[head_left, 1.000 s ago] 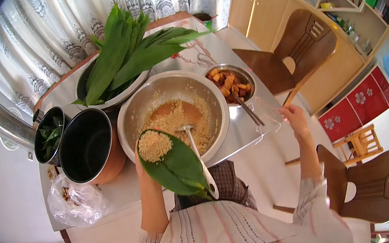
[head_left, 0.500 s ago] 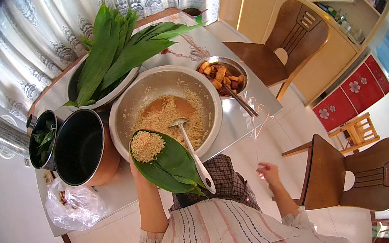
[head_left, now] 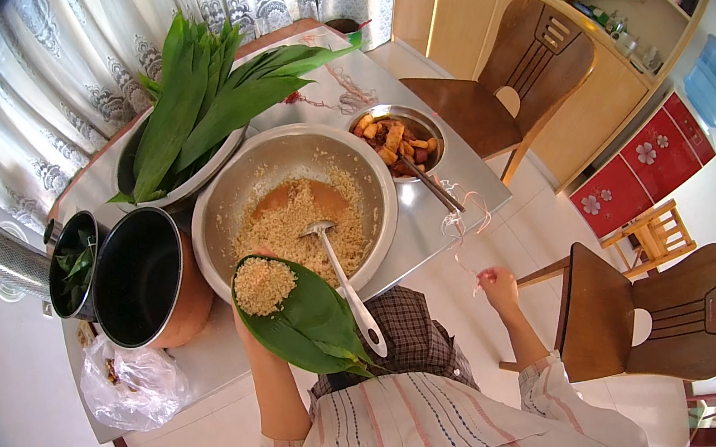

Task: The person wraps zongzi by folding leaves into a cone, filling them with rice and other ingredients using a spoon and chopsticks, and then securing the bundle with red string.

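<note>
bright daylight glows through the pale curtains (head_left: 74,90), while fisheye distortion bends straight edges near the dark rim.

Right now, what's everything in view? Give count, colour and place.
Held leaves: overlapping, green, before large bowl
Large bowl: one, silver, table centre
Rice: uncounted, tan, large bowl and held leaves
Ladle: one, pale, large bowl
Small bowl: one, silver, table right
Food chunks: several, brown, small bowl
Chopsticks: pair, dark, small bowl
Strings: several, white-pink, table edge
Leaf stack: many, green, basin
Pots: two, dark-lined, table left
Bag: one, clear, near-left corner
Chairs: two, brown, right
Curtain: white-grey, behind table
Cabinet: tan, far right
Left hand: one, supporting held leaves
Right hand: one, pinching a strand
</note>
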`<state>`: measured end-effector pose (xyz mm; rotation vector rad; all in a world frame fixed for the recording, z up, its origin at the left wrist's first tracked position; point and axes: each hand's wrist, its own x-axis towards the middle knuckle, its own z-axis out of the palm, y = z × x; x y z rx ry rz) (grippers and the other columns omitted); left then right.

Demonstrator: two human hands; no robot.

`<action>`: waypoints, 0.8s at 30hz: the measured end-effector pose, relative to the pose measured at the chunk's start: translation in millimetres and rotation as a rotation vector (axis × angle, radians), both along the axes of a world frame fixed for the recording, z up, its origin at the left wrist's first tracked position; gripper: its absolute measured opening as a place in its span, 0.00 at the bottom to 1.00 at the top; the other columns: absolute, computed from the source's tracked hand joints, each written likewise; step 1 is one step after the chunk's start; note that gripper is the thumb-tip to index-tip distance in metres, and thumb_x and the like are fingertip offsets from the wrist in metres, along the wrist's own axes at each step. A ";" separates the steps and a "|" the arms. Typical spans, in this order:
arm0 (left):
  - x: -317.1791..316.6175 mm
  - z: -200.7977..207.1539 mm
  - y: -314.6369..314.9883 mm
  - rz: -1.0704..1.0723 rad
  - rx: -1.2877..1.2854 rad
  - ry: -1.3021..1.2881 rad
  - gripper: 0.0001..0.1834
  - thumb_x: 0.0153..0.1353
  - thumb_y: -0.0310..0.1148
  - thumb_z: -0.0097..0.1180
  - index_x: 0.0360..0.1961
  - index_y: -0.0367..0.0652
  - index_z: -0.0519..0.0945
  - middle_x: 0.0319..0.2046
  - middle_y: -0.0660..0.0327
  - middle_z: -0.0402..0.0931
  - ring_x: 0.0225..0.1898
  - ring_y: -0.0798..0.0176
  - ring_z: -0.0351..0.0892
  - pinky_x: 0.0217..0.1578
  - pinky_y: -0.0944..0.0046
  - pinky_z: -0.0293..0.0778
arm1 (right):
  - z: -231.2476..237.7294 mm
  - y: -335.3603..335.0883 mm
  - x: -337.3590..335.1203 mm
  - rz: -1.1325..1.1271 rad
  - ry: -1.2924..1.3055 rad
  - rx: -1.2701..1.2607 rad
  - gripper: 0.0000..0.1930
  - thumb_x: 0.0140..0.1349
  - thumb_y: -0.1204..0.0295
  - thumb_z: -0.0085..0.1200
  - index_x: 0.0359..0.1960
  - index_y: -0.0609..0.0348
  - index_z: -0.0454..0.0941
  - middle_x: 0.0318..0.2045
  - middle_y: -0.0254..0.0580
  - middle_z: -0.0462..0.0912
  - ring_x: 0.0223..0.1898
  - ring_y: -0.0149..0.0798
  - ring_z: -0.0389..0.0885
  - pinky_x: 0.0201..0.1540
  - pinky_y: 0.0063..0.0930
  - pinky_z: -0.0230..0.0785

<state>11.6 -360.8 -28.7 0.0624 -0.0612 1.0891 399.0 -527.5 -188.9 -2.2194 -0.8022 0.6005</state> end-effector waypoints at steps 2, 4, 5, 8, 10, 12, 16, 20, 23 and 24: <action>-3.4 1.2 1.0 0.039 0.010 0.056 0.15 0.61 0.27 0.45 0.49 0.34 0.68 0.47 0.54 0.71 0.51 0.58 0.68 0.56 0.61 0.63 | -14.1 -12.3 4.7 0.032 0.114 -0.095 0.08 0.50 0.68 0.55 0.29 0.57 0.81 0.24 0.40 0.82 0.27 0.36 0.80 0.33 0.28 0.71; -6.7 3.6 1.8 0.040 -0.008 0.070 0.15 0.61 0.27 0.45 0.48 0.34 0.69 0.46 0.54 0.71 0.52 0.58 0.68 0.57 0.61 0.62 | -21.6 -22.3 6.1 0.014 0.312 -0.191 0.10 0.49 0.66 0.56 0.31 0.56 0.80 0.25 0.41 0.82 0.29 0.39 0.80 0.34 0.30 0.72; -7.6 5.0 2.1 0.044 -0.017 0.047 0.15 0.61 0.27 0.45 0.48 0.34 0.69 0.46 0.53 0.71 0.52 0.58 0.68 0.56 0.61 0.63 | -20.3 -23.8 7.2 0.042 0.140 -0.154 0.11 0.49 0.66 0.57 0.33 0.56 0.80 0.26 0.41 0.81 0.30 0.39 0.80 0.35 0.30 0.72; -8.6 8.3 2.0 0.072 -0.002 0.070 0.14 0.61 0.27 0.45 0.48 0.34 0.70 0.46 0.53 0.71 0.52 0.57 0.68 0.56 0.61 0.64 | 7.1 -13.0 11.9 -0.054 -0.325 -0.154 0.12 0.50 0.69 0.58 0.37 0.56 0.78 0.30 0.42 0.80 0.32 0.39 0.79 0.37 0.29 0.71; -7.1 8.9 2.2 0.143 0.050 0.183 0.14 0.62 0.27 0.44 0.48 0.33 0.70 0.46 0.53 0.71 0.51 0.57 0.69 0.55 0.61 0.65 | 42.2 13.9 24.3 -0.119 -0.397 0.195 0.09 0.53 0.71 0.56 0.35 0.57 0.78 0.28 0.42 0.80 0.30 0.40 0.79 0.35 0.29 0.71; -4.7 8.6 3.6 0.132 0.069 0.176 0.14 0.62 0.28 0.43 0.48 0.34 0.70 0.47 0.53 0.71 0.51 0.56 0.70 0.54 0.60 0.67 | 78.2 50.2 40.7 -0.013 -0.437 0.386 0.08 0.54 0.71 0.55 0.34 0.59 0.78 0.26 0.43 0.79 0.28 0.40 0.78 0.33 0.31 0.71; -0.4 6.4 9.5 0.103 0.032 0.127 0.15 0.63 0.30 0.43 0.49 0.34 0.69 0.48 0.53 0.71 0.49 0.55 0.71 0.53 0.58 0.68 | 124.7 147.5 76.1 0.310 -0.336 0.418 0.08 0.54 0.70 0.55 0.36 0.54 0.79 0.24 0.43 0.78 0.28 0.42 0.79 0.33 0.33 0.71; 2.4 6.2 14.1 0.153 0.013 0.167 0.16 0.64 0.32 0.43 0.49 0.34 0.69 0.47 0.52 0.72 0.50 0.55 0.71 0.52 0.57 0.69 | 139.3 248.5 104.5 0.502 -0.556 0.138 0.14 0.53 0.69 0.56 0.44 0.45 0.77 0.34 0.48 0.76 0.37 0.47 0.78 0.41 0.37 0.71; 4.2 8.8 16.8 0.202 -0.070 0.278 0.20 0.63 0.41 0.44 0.46 0.34 0.72 0.42 0.54 0.75 0.44 0.58 0.74 0.46 0.59 0.72 | 132.2 311.3 113.2 0.566 -0.631 -0.023 0.18 0.52 0.69 0.57 0.47 0.40 0.76 0.44 0.50 0.71 0.46 0.50 0.72 0.46 0.40 0.69; 4.6 10.0 17.2 0.239 -0.056 0.379 0.19 0.64 0.41 0.43 0.44 0.34 0.73 0.40 0.54 0.75 0.41 0.59 0.75 0.44 0.60 0.73 | 126.0 325.5 114.7 0.587 -0.676 -0.020 0.19 0.51 0.69 0.57 0.47 0.40 0.76 0.44 0.49 0.70 0.48 0.50 0.70 0.47 0.40 0.68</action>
